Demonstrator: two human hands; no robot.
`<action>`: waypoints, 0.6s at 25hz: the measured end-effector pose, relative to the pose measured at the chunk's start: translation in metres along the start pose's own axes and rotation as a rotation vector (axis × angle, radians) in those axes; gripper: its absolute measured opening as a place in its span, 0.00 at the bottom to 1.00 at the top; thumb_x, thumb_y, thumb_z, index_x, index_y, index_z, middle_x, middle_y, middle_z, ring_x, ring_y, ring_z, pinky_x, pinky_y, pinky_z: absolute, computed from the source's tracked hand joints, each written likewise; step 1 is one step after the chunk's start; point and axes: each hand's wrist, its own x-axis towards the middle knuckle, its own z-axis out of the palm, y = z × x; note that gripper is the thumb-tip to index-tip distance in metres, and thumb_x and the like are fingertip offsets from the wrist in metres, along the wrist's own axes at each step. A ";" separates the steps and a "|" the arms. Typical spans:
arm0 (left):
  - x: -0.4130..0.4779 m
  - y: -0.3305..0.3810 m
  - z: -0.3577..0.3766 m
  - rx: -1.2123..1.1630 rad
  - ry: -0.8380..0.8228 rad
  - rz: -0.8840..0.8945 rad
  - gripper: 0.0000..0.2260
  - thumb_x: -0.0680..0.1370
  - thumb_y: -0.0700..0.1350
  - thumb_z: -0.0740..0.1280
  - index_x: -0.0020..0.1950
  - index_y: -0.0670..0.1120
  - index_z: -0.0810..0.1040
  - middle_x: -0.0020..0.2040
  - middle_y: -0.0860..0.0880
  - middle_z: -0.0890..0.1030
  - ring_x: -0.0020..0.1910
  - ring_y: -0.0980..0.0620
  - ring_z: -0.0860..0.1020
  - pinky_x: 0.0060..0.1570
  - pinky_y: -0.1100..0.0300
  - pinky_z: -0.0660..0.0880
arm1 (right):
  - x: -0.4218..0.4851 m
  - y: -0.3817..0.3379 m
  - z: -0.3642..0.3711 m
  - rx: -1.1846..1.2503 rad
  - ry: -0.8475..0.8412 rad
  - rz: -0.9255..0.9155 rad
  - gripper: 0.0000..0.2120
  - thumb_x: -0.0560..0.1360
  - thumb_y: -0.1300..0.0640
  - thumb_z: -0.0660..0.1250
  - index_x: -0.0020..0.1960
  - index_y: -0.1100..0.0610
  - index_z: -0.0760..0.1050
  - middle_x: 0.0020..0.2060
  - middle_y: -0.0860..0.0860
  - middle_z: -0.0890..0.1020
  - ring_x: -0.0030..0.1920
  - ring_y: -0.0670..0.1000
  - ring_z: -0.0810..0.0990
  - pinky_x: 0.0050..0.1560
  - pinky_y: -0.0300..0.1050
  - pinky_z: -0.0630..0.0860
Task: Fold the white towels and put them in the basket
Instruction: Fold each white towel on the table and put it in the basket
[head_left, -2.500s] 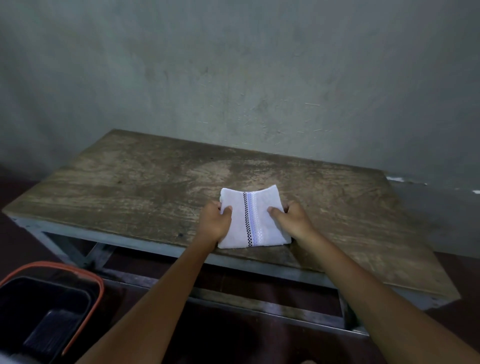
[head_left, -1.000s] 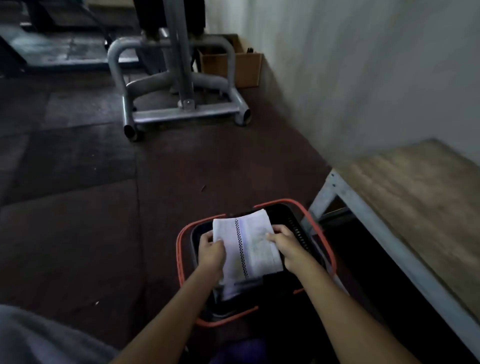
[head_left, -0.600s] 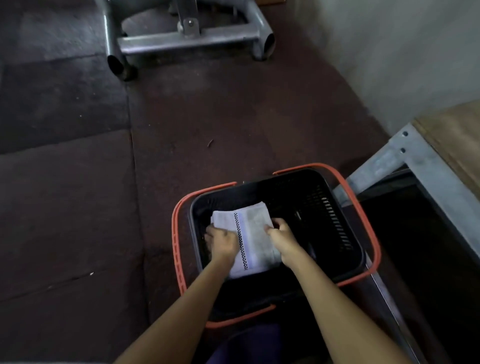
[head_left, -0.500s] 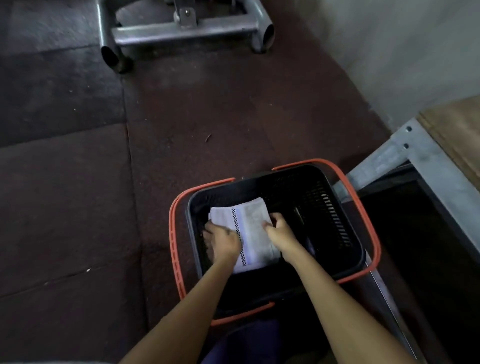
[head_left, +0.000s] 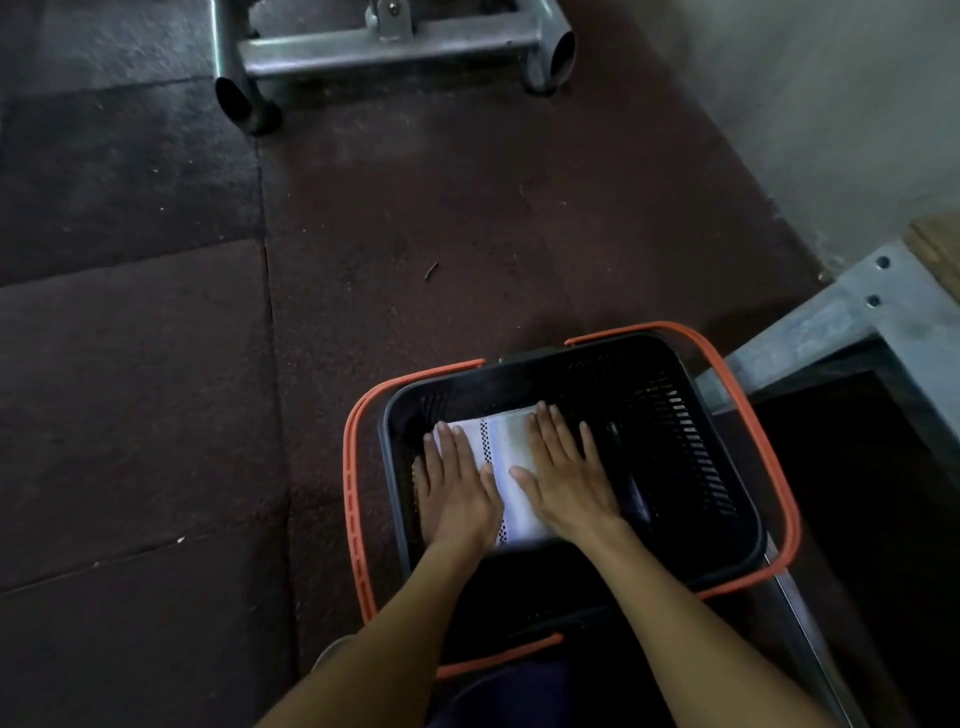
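Pressing the folded towel (head_left: 508, 444) flat inside the basket (head_left: 693, 447), the left hand (head_left: 457, 493) and right hand (head_left: 569, 483) lay open, fingers straight, gripping nothing. Even pressure, then a straight vertical lift, would likely keep the fold intact.

1. A black basket (head_left: 691, 457) with orange handles stands on the dark floor (head_left: 156, 364), just beside a metal table leg (head_left: 810, 332).
2. A folded white towel (head_left: 506, 457) (striped down its middle) lies flat inside the basket.
3. The left hand (head_left: 457, 493) and right hand (head_left: 566, 483) press on the towel, fingers straight.
4. A grey tubular metal frame (head_left: 395, 47) sits on the floor, well apart from the basket.
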 end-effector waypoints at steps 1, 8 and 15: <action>0.001 0.001 0.004 0.033 0.049 -0.014 0.32 0.75 0.55 0.38 0.76 0.40 0.51 0.77 0.42 0.51 0.76 0.43 0.52 0.72 0.52 0.42 | 0.001 -0.002 0.004 -0.012 -0.001 0.007 0.34 0.74 0.40 0.51 0.70 0.63 0.65 0.70 0.58 0.69 0.71 0.53 0.65 0.68 0.57 0.57; 0.016 0.002 0.020 0.007 0.046 0.007 0.28 0.77 0.52 0.51 0.72 0.36 0.61 0.73 0.36 0.63 0.72 0.38 0.63 0.71 0.50 0.48 | 0.021 0.002 0.022 0.045 0.073 -0.004 0.34 0.74 0.40 0.53 0.71 0.61 0.62 0.70 0.58 0.69 0.72 0.54 0.63 0.69 0.57 0.55; -0.017 0.023 -0.077 0.121 0.009 0.083 0.28 0.78 0.56 0.42 0.70 0.42 0.65 0.75 0.41 0.61 0.75 0.43 0.55 0.72 0.45 0.50 | -0.018 -0.002 -0.085 0.134 0.073 0.117 0.26 0.76 0.45 0.57 0.71 0.53 0.65 0.68 0.55 0.72 0.67 0.56 0.71 0.65 0.53 0.66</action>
